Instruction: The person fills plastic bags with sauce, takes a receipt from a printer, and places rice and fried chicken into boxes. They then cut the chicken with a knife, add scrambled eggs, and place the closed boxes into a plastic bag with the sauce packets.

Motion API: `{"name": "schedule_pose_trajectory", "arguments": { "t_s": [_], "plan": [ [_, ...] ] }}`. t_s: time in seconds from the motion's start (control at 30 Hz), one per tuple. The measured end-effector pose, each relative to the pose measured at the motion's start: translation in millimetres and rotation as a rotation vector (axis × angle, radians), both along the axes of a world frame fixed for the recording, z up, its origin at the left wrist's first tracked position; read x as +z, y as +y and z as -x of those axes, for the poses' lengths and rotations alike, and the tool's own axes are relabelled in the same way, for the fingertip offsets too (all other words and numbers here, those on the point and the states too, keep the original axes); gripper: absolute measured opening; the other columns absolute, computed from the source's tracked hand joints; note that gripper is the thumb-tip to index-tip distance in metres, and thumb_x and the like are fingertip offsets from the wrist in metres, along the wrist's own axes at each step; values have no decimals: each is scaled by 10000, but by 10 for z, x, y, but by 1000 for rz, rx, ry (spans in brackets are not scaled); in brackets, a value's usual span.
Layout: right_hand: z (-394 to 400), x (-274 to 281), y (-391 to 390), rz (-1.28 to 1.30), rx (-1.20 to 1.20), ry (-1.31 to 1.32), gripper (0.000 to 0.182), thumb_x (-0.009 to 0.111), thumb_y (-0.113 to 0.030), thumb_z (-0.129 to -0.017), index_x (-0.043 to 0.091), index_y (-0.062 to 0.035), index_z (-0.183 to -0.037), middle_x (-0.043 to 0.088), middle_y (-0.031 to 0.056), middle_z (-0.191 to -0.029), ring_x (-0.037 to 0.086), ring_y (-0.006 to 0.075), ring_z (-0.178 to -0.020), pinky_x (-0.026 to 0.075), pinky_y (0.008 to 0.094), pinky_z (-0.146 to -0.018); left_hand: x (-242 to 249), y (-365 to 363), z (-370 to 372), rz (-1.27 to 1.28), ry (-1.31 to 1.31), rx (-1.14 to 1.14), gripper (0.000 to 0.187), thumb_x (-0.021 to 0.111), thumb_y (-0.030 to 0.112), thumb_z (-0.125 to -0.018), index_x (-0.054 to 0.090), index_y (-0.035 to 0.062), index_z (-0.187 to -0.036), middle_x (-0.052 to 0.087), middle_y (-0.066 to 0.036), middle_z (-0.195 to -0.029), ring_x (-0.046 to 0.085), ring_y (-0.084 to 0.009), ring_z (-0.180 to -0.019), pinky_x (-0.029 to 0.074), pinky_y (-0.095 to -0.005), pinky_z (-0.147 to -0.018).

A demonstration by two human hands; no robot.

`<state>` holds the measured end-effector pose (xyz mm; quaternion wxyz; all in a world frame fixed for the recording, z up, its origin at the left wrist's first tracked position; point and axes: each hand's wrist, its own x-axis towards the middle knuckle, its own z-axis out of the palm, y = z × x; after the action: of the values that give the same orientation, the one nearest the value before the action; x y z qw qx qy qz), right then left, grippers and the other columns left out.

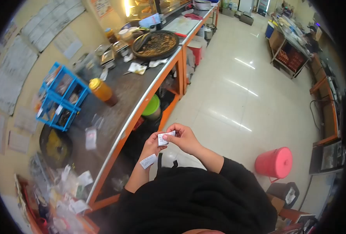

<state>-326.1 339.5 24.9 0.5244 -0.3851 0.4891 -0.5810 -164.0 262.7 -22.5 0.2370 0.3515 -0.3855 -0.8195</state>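
A small stack of white printed labels [164, 139] is held between my two hands, beside the counter's edge. My left hand [153, 146] has its fingers wrapped round the stack from the left and below. From the right, my right hand [183, 139] pinches the stack, its thumb lying on top. Another white printed label [148, 161] lies on my left wrist. The print is too small to read.
The counter [122, 91] at the left bears a sauce bottle [102, 92], blue baskets [63, 95], a round pan of food [156, 44] and plastic bags [65, 183]. A pink lidded bucket [273, 162] stands on the tiled floor [227, 109] at the right.
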Motion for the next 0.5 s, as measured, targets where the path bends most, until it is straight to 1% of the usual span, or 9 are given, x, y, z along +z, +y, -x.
{"name": "schedule_pose_trajectory", "arguments": {
  "t_s": [0.03,0.07,0.17,0.23,0.27,0.3,0.37,0.47,0.5],
  "plan": [
    [233,-29,-133,-15,-32,10,157,706,-117,-841,587,-44,-913,619,-6,-839,576,54,-764,471,211,-684,-91,-160,274,-13,7,-49,274,579,136,-908,531,54,-1165,616,-78,-1031,618,-180,-919,519,-308,-768],
    [452,-39,-238,-24,-72,-71,144,693,-77,-842,589,-42,-936,613,-8,-845,579,61,-771,471,214,-689,-187,-327,519,-26,14,-95,271,583,139,-907,537,56,-1161,616,-75,-1029,617,-177,-919,517,-308,-772],
    [1262,-353,-560,11,-244,-1,160,680,-93,-848,595,-27,-967,621,7,-841,575,63,-736,479,232,-652,-477,-825,1252,-64,-47,-205,296,564,154,-919,518,60,-1196,598,-60,-1042,603,-158,-898,502,-298,-787],
    [1813,-416,-746,-43,-391,-20,277,657,-41,-848,535,-46,-1098,624,36,-872,586,90,-784,478,238,-680,-502,-1236,1814,-74,-113,-294,290,522,152,-940,490,59,-1214,574,-48,-1086,589,-133,-899,495,-269,-786],
    [2083,-439,-823,-77,-479,-29,331,647,-10,-846,510,-55,-1144,624,38,-871,587,93,-811,474,238,-705,-584,-1454,2100,-119,-92,-310,298,578,156,-914,523,71,-1194,601,-63,-1027,605,-171,-856,506,-318,-766],
    [2338,-460,-896,-143,-550,-48,404,633,-27,-858,449,-71,-1216,619,43,-890,581,98,-804,470,243,-701,-659,-1701,2391,-147,-110,-368,295,582,157,-912,524,76,-1190,600,-62,-1021,605,-171,-858,507,-316,-762],
    [2793,-424,-1032,-168,-707,-105,298,614,-40,-870,504,-57,-1146,611,31,-906,577,96,-822,463,241,-708,-837,-2171,3084,-209,-126,-467,289,589,158,-909,527,88,-1182,597,-58,-1010,605,-171,-861,509,-313,-754],
    [3492,-647,-1142,-221,-872,140,251,591,-47,-882,558,-51,-1131,617,34,-969,567,98,-859,451,235,-750,-1065,-2781,4179,-124,-150,-541,306,607,170,-899,522,98,-1184,593,-52,-1000,606,-182,-864,512,-314,-743],
    [3751,-716,-1217,-198,-912,158,259,585,-50,-884,569,-53,-1143,618,39,-992,565,104,-880,447,239,-774,-1161,-2983,4552,-110,-177,-524,313,603,176,-899,514,100,-1189,592,-52,-1004,606,-187,-868,513,-313,-743]
  ]
}}
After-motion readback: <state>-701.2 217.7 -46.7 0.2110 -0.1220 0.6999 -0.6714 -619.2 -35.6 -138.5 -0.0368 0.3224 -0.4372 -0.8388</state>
